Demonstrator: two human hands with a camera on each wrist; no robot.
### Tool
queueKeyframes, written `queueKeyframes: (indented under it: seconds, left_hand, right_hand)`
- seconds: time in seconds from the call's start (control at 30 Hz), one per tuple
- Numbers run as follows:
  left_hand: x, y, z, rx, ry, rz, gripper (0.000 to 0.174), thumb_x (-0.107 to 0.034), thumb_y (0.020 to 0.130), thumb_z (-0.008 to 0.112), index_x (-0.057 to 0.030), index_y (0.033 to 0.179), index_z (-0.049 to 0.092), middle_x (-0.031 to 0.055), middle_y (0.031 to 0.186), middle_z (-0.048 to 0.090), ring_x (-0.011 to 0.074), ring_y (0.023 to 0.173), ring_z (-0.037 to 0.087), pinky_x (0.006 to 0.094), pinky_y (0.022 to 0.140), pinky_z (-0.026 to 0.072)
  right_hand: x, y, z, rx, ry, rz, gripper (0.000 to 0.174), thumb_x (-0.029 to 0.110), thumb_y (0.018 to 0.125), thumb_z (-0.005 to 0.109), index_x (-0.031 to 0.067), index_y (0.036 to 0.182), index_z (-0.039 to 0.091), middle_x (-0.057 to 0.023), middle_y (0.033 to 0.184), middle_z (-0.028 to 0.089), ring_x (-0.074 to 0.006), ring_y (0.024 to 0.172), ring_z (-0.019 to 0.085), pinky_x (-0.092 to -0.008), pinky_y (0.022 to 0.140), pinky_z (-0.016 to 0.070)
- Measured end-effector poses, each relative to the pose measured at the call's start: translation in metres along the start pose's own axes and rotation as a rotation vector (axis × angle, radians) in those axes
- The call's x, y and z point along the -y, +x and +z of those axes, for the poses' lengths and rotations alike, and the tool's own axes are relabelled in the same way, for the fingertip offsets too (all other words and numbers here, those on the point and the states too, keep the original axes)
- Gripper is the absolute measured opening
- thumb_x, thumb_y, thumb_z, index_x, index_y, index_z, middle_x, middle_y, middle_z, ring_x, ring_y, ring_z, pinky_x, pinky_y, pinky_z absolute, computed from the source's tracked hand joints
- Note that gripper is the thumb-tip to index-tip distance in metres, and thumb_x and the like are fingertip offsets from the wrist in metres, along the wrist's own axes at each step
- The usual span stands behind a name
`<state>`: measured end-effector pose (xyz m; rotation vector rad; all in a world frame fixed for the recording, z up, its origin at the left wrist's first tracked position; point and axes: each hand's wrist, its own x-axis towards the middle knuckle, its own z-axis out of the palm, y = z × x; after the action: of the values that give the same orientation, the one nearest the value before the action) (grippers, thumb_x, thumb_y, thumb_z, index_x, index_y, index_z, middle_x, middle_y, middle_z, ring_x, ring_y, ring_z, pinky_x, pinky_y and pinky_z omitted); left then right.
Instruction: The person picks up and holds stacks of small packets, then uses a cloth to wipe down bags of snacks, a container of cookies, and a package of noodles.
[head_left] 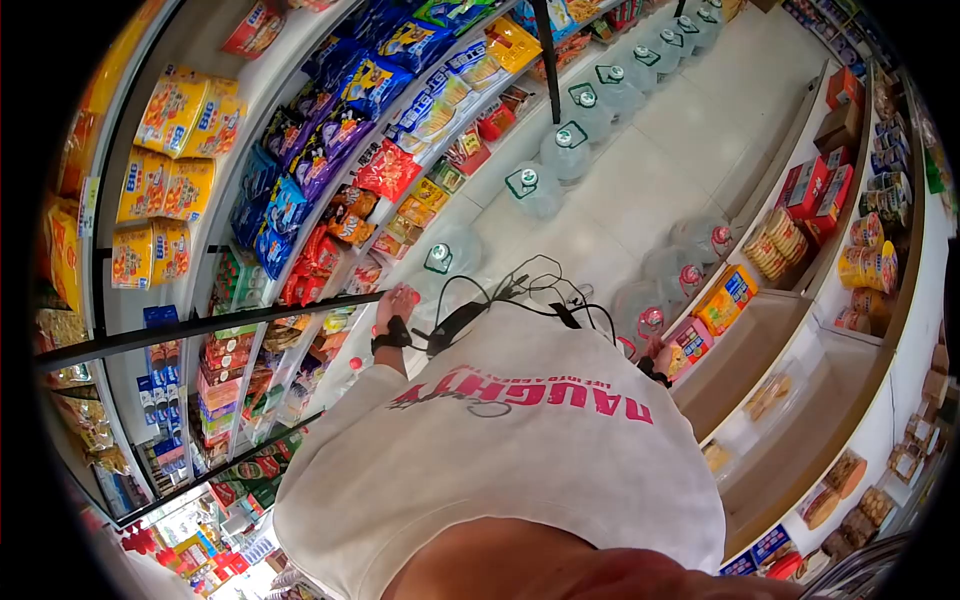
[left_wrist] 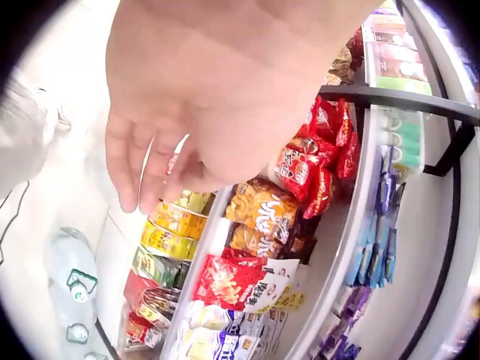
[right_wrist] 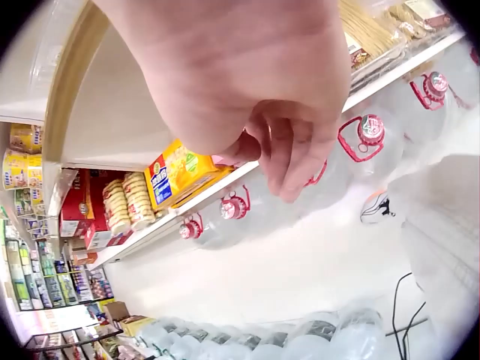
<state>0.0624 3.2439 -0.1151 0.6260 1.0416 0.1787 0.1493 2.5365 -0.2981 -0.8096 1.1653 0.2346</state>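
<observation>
My left hand (head_left: 395,304) hangs beside the snack shelves on the left, fingers (left_wrist: 129,169) loose and pointing down, holding nothing. Below it are red snack bags (left_wrist: 309,169), an orange bag (left_wrist: 262,210) and yellow packs (left_wrist: 176,222). My right hand (head_left: 662,357) is low at the right-hand shelf, next to a pink box (head_left: 690,338) and a yellow box (right_wrist: 180,172). Its fingers (right_wrist: 289,161) are loosely curled with nothing between them. Water jugs with pink caps (right_wrist: 361,139) stand on the floor under that shelf.
A row of green-capped water jugs (head_left: 530,190) lines the foot of the left shelves. The white tiled aisle (head_left: 650,170) runs ahead between both shelf units. A black shelf rail (head_left: 200,325) crosses at left. Wooden shelves (head_left: 800,400) with biscuits stand at right. Black cables (head_left: 530,290) hang at my chest.
</observation>
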Motion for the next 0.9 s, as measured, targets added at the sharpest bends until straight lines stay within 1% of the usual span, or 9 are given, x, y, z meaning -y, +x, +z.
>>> queueKeyframes:
  seconds: [0.13, 0.23, 0.27, 0.37, 0.4, 0.47, 0.5, 0.67, 0.9]
  left_hand:
    - [0.004, -0.017, 0.017, -0.035, -0.133, -0.067, 0.025, -0.018, 0.093, 0.051, 0.0019, 0.108, 0.057, 0.0120, 0.104, 0.062, 0.0250, 0.099, 0.062, 0.0322, 0.079, 0.0544]
    - [0.022, -0.039, 0.004, 0.054, 1.213, 0.288, 0.016, -0.011, 0.091, 0.052, 0.0040, 0.096, 0.056, 0.0133, 0.100, 0.061, 0.0264, 0.096, 0.062, 0.0326, 0.077, 0.0561]
    - [0.035, -0.028, -0.025, 0.057, 1.214, 0.301, 0.015, -0.011, 0.091, 0.052, 0.0030, 0.096, 0.056, 0.0134, 0.101, 0.061, 0.0279, 0.097, 0.062, 0.0350, 0.079, 0.0563]
    - [0.058, 0.011, -0.069, 0.056, -0.286, -0.295, 0.012, -0.009, 0.089, 0.051, 0.0001, 0.097, 0.055, 0.0136, 0.104, 0.061, 0.0327, 0.102, 0.061, 0.0422, 0.083, 0.0572]
    - [0.058, 0.018, -0.050, -0.329, -0.266, -0.329, 0.013, -0.014, 0.090, 0.053, -0.0027, 0.096, 0.054, 0.0132, 0.108, 0.061, 0.0343, 0.106, 0.060, 0.0440, 0.082, 0.0568]
    - [0.072, 0.048, -0.011, -0.191, -0.336, -0.308, 0.016, -0.016, 0.090, 0.055, -0.0017, 0.097, 0.055, 0.0139, 0.109, 0.061, 0.0336, 0.104, 0.061, 0.0432, 0.083, 0.0564]
    - [0.074, 0.060, 0.003, -0.125, -0.372, -0.296, 0.017, -0.017, 0.090, 0.055, -0.0011, 0.097, 0.055, 0.0142, 0.109, 0.061, 0.0332, 0.103, 0.061, 0.0428, 0.083, 0.0563]
    - [0.076, 0.139, 0.155, 0.090, -0.061, -0.141, 0.029, -0.021, 0.094, 0.051, 0.0007, 0.112, 0.056, 0.0147, 0.104, 0.062, 0.0291, 0.099, 0.060, 0.0363, 0.088, 0.0525]
    - [0.083, 0.264, 0.234, 0.186, 0.005, -0.347, 0.033, -0.027, 0.097, 0.045, -0.0058, 0.121, 0.054, 0.0155, 0.106, 0.061, 0.0298, 0.099, 0.059, 0.0402, 0.085, 0.0530]
  right_hand:
    - [-0.013, 0.035, -0.025, -0.017, -0.146, 0.025, 0.031, 0.030, 0.092, 0.046, 0.0096, 0.078, 0.064, 0.0015, 0.066, 0.060, -0.0113, 0.054, 0.054, -0.0216, 0.047, 0.0399]
    - [-0.006, 0.043, -0.004, -0.065, -0.095, 0.030, 0.026, 0.025, 0.091, 0.046, 0.0079, 0.084, 0.065, 0.0007, 0.071, 0.061, -0.0124, 0.058, 0.055, -0.0227, 0.050, 0.0418]
    - [0.000, 0.040, 0.002, -0.033, -0.088, 0.031, 0.026, 0.024, 0.091, 0.046, 0.0067, 0.088, 0.066, -0.0006, 0.077, 0.063, -0.0130, 0.063, 0.058, -0.0227, 0.054, 0.0441]
    - [0.031, 0.014, 0.042, -0.067, -0.039, 0.039, 0.030, 0.026, 0.094, 0.043, 0.0058, 0.094, 0.065, -0.0018, 0.082, 0.065, -0.0149, 0.073, 0.061, -0.0261, 0.061, 0.0486]
    - [0.045, 0.004, 0.055, -0.073, 0.008, 0.047, 0.031, 0.027, 0.094, 0.042, 0.0056, 0.094, 0.065, -0.0020, 0.081, 0.064, -0.0155, 0.074, 0.062, -0.0272, 0.062, 0.0496]
    - [0.041, 0.040, 0.049, -0.097, 0.267, 0.043, 0.020, 0.014, 0.091, 0.048, 0.0048, 0.085, 0.064, -0.0040, 0.075, 0.065, -0.0162, 0.063, 0.063, -0.0256, 0.057, 0.0544]
    - [0.058, 0.078, 0.007, 0.209, 0.045, 0.114, 0.031, 0.024, 0.094, 0.042, 0.0001, 0.095, 0.061, -0.0076, 0.088, 0.066, -0.0218, 0.078, 0.065, -0.0294, 0.070, 0.0541]
    - [0.145, 0.008, 0.069, -0.203, -0.068, -0.183, 0.026, 0.017, 0.092, 0.043, 0.0004, 0.099, 0.062, -0.0085, 0.084, 0.066, -0.0198, 0.071, 0.065, -0.0277, 0.062, 0.0556]
    - [0.228, -0.029, 0.150, -0.121, 0.129, -0.162, 0.020, 0.024, 0.093, 0.054, 0.0069, 0.098, 0.063, -0.0055, 0.087, 0.068, -0.0175, 0.070, 0.065, -0.0228, 0.060, 0.0536]
